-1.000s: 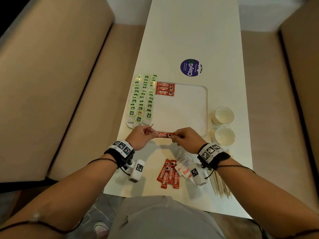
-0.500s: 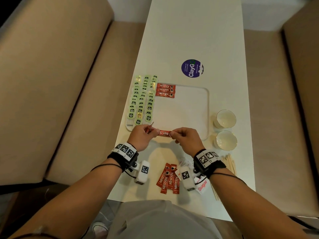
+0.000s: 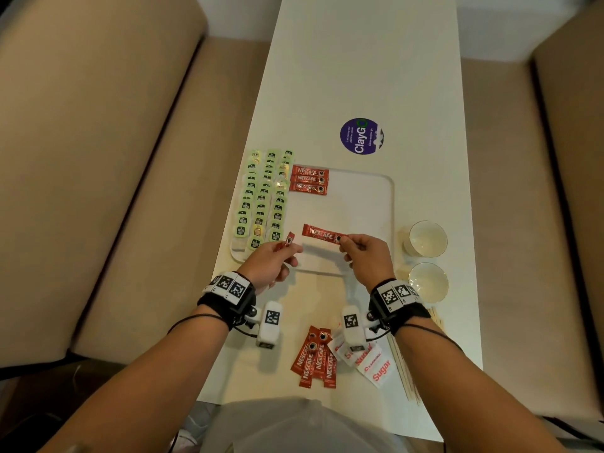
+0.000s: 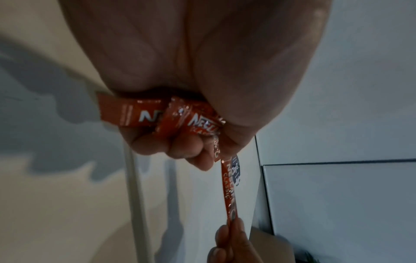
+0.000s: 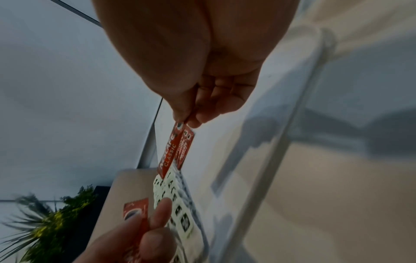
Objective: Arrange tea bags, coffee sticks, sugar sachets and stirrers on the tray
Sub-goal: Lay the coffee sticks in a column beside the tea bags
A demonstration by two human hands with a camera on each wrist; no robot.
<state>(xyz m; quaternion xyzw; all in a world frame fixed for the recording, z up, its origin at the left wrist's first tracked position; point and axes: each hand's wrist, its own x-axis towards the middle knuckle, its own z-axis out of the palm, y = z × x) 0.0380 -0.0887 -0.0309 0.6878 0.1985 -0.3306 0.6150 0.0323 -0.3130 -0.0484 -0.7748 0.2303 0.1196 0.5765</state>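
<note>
My right hand (image 3: pixel 343 243) pinches one end of a red coffee stick (image 3: pixel 322 232) and holds it level over the white tray (image 3: pixel 376 204). The same stick (image 5: pixel 167 154) hangs from thumb and fingertip in the right wrist view. My left hand (image 3: pixel 291 248) grips a small bunch of coffee sticks (image 4: pixel 180 115) at the tray's near left corner. Three coffee sticks (image 3: pixel 310 180) lie stacked at the tray's far left. Green tea bags (image 3: pixel 264 201) fill three columns along its left side. Loose coffee sticks (image 3: pixel 315 358), sugar sachets (image 3: pixel 376 364) and wooden stirrers (image 3: pixel 405 380) lie on the table near me.
Two white cups (image 3: pixel 425 238) (image 3: pixel 428 282) stand just right of the tray. A round purple sticker (image 3: pixel 361 135) is on the table beyond it. Beige sofa seats flank the narrow white table (image 3: pixel 359 60) on both sides.
Both hands held one coffee stick between them at the tray's near edge. Now the hands are apart: the right hand has drawn that stick away and further over the tray.
</note>
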